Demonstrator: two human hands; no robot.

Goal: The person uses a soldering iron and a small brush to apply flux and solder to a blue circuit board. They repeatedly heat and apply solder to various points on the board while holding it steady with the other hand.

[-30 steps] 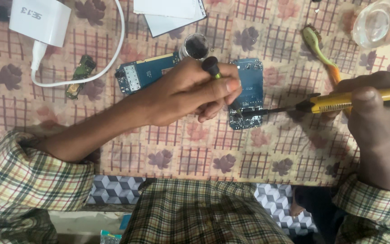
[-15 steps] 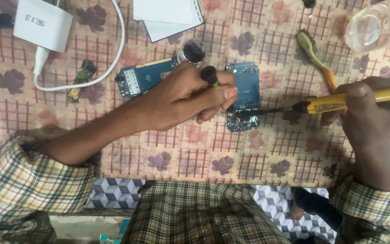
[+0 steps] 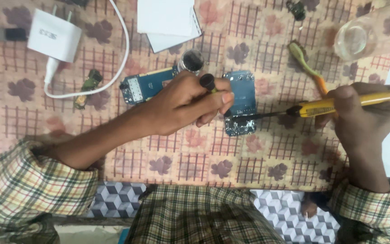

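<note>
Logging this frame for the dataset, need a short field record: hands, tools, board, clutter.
left hand: grips a black-tipped tool, fingers on the blue board
right hand: holds yellow iron, tip at the board's lower end
second board: left of the first, under the left hand
charger: top left, white cable looping
toothbrush: above the iron
glass: top right
paper: top centre
surface: patterned cloth

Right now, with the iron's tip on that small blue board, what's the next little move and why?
Probably keep the left hand pressing the blue circuit board flat and ease the yellow soldering iron in the right hand slightly along the board's lower edge, since its dark tip already sits there.
</note>
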